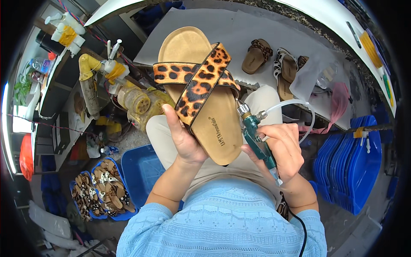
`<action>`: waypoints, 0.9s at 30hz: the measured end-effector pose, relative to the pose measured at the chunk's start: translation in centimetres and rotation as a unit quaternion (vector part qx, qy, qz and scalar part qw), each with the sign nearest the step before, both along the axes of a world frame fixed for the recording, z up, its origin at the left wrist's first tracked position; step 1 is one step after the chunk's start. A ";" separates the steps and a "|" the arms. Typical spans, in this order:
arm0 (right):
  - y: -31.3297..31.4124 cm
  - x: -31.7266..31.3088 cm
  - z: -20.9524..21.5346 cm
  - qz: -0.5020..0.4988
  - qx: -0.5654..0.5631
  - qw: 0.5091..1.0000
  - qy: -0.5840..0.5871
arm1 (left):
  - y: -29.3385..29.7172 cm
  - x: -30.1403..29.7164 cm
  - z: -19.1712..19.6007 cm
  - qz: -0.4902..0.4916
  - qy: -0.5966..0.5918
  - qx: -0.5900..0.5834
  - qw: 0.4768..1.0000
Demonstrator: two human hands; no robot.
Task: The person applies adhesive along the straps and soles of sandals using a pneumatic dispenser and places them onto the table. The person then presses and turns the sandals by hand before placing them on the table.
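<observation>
A leopard-print sandal (227, 128) with crossed straps and a tan footbed is held up over my lap, its sole side turned away. My left hand (184, 137) grips it from the left, thumb along the edge and the other fingers hidden beneath. In my right hand (280, 147) is a dark green glue gun (259, 143) with a metal nozzle and a clear hose (295, 102). The nozzle tip is at the sandal's right edge, close to where a strap meets the footbed; whether it touches I cannot tell.
Other sandals (257, 55) lie on the grey-covered bench (205, 25) ahead. Left stand taped yellow pipes (137, 103). At lower left are blue baskets of sandals (109, 188) and a blue bin (141, 167); stacked blue trays (351, 162) stand at right.
</observation>
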State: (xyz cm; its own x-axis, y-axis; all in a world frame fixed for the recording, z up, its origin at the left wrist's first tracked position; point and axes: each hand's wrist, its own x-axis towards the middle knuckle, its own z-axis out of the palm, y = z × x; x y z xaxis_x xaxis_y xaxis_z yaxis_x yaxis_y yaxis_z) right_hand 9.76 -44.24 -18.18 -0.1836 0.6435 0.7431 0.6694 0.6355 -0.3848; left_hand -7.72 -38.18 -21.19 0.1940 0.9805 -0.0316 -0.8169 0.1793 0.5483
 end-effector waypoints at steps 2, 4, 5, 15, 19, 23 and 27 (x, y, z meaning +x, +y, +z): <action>-0.3 -0.1 0.2 -0.007 -0.004 1.000 -0.010 | -0.2 0.0 0.1 0.003 0.004 0.007 1.000; -0.5 -0.1 0.3 -0.013 -0.008 1.000 -0.021 | -0.2 0.0 0.3 -0.004 -0.007 0.011 1.000; -0.4 -0.1 0.3 -0.013 -0.004 1.000 -0.027 | -0.3 0.0 0.4 -0.006 -0.011 0.012 1.000; -0.8 0.1 0.4 -0.007 -0.002 0.999 -0.039 | -0.1 -0.2 0.4 0.010 -0.008 0.006 1.000; -0.8 0.1 0.0 0.001 0.014 0.999 -0.032 | -0.1 -0.2 0.3 0.022 -0.007 0.007 1.000; -1.1 0.2 -0.2 0.010 0.013 0.999 -0.037 | -0.1 -0.3 0.2 0.026 -0.013 0.002 1.000; -1.4 0.3 -0.1 0.015 0.002 0.999 -0.039 | 0.1 -0.6 -0.2 0.046 -0.012 -0.016 0.999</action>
